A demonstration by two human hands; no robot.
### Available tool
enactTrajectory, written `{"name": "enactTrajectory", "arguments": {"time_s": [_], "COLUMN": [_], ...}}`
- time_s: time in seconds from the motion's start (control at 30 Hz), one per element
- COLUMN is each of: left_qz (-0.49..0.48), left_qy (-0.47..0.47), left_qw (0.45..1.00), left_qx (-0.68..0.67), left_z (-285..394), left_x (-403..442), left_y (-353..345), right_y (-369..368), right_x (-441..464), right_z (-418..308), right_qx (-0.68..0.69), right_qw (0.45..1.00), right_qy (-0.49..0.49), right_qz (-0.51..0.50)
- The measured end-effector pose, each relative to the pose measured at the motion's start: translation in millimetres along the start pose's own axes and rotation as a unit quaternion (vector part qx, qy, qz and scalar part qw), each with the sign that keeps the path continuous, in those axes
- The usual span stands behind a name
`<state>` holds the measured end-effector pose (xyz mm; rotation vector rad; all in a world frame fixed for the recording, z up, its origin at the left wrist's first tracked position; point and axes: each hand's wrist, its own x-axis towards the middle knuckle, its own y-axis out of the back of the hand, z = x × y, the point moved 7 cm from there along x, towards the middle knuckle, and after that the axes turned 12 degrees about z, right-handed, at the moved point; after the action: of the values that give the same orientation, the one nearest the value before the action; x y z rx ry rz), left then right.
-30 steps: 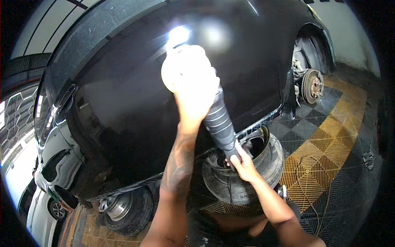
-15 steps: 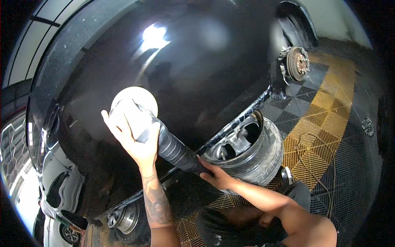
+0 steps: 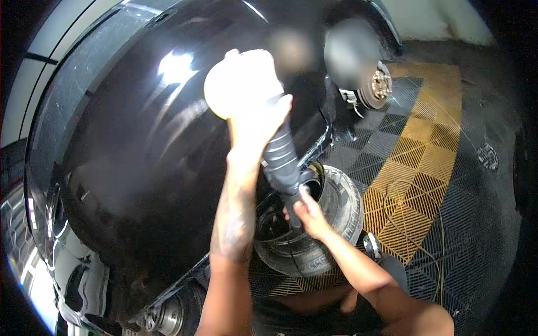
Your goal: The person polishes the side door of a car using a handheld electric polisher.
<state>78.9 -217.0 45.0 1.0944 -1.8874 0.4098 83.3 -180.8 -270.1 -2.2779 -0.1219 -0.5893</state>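
A black polisher (image 3: 281,154) with a round pale pad (image 3: 221,87) lies against the glossy black car panel (image 3: 129,196). My left hand (image 3: 255,126) is closed over the polisher's head, thumb along its right side; glare washes out most of the fingers and the head. Farther back, my right hand (image 3: 309,215) is wrapped round the rear grip. The pad's contact face is hidden. Hazy light streaks and a bright lamp reflection show on the panel beside the pad.
Below the panel's edge, a wheel with its tyre (image 3: 336,207) lies on its side. A bare brake disc (image 3: 381,84) sits to the right. Cables (image 3: 440,257) trail over the black and yellow floor tiles (image 3: 400,207). Another wheel (image 3: 168,318) is at lower left.
Both hands have carried the polisher to the right across the panel. Its head is now higher in view, and its body stands steeper. The camera view has shifted slightly.
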Motion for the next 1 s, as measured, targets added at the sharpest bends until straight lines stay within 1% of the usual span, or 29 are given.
{"name": "enactTrajectory", "arguments": {"time_s": [0.07, 0.1, 0.17, 0.2, 0.23, 0.3, 0.43, 0.5, 0.57, 0.6, 0.63, 0.7, 0.73, 0.77, 0.83, 0.87, 0.9, 0.97, 1.0], "left_qz": [-0.044, -0.088, -0.046, -0.013, -0.008, -0.031, -0.032, -0.036, -0.036, -0.038, -0.021, 0.012, -0.003, -0.019, 0.013, 0.029, 0.041, 0.055, 0.058], "left_qy": [0.024, 0.059, 0.128, 0.107, 0.083, 0.092, 0.121, 0.150, 0.169, 0.160, 0.154, 0.141, 0.166, 0.190, 0.169, 0.161, 0.171, 0.199, 0.217], "left_qw": [0.999, 0.994, 0.985, 0.990, 0.993, 0.988, 0.987, 0.980, 0.976, 0.975, 0.977, 0.981, 0.979, 0.976, 0.985, 0.985, 0.981, 0.972, 0.968], "left_qx": [-0.001, -0.030, -0.105, -0.094, -0.086, -0.117, -0.100, -0.128, -0.136, -0.148, -0.144, -0.135, -0.117, -0.100, 0.005, 0.058, 0.083, 0.110, 0.113], "left_z": [14.8, 17.2, 23.1, 25.0, 31.5, 31.9, 18.8, 3.8, -12.6, -18.4, -21.2, -26.4, -31.0, -31.8, -36.9, -39.7, -46.0, -56.6, -60.6], "left_x": [10.4, 8.2, 2.2, -3.0, -3.9, -8.4, -25.0, -38.4, -54.1, -60.4, -62.7, -67.0, -67.2, -68.7, -72.1, -73.9, -81.3, -95.5, -102.5], "left_y": [-33.9, -51.2, -63.0, -69.0, -65.0, -55.7, -11.1, 18.6, 49.7, 67.7, 88.7, 130.9, 151.7, 172.7, 212.2, 231.8, 250.3, 283.7, 298.8], "right_y": [6.6, 9.0, 9.0, 8.8, 6.1, -0.3, -24.7, -35.5, -51.2, -61.8, -72.5, -91.4, -98.6, -105.6, -125.9, -124.9, -124.1, -149.0, -160.6], "right_x": [7.2, 8.9, 6.2, 4.1, 0.4, -8.4, -35.0, -48.5, -59.4, -63.2, -69.2, -83.7, -90.4, -94.1, -103.0, -107.1, -111.0, -121.3, -124.5], "right_z": [-12.0, -12.9, -15.2, -10.5, -4.3, 3.0, 18.5, 35.4, 44.8, 45.3, 42.5, 46.5, 56.1, 60.2, 61.5, 87.4, 113.0, 95.0, 89.5], "right_qx": [0.056, 0.084, 0.106, 0.115, 0.115, 0.126, 0.091, 0.073, 0.017, 0.030, 0.031, -0.018, -0.021, -0.021, -0.057, -0.101, -0.144, -0.189, -0.192], "right_qw": [0.998, 0.996, 0.993, 0.992, 0.992, 0.991, 0.996, 0.997, 0.999, 0.996, 0.995, 0.996, 0.993, 0.992, 0.987, 0.983, 0.976, 0.963, 0.955], "right_qy": [-0.035, -0.027, -0.026, -0.024, -0.031, -0.027, -0.011, -0.021, -0.001, -0.014, -0.017, -0.048, -0.090, -0.093, -0.053, -0.018, 0.019, 0.005, -0.018], "right_qz": [0.022, 0.024, 0.045, 0.048, 0.042, 0.032, 0.003, -0.020, -0.052, -0.082, -0.089, -0.072, -0.075, -0.079, -0.140, -0.153, -0.164, -0.193, -0.223]}}
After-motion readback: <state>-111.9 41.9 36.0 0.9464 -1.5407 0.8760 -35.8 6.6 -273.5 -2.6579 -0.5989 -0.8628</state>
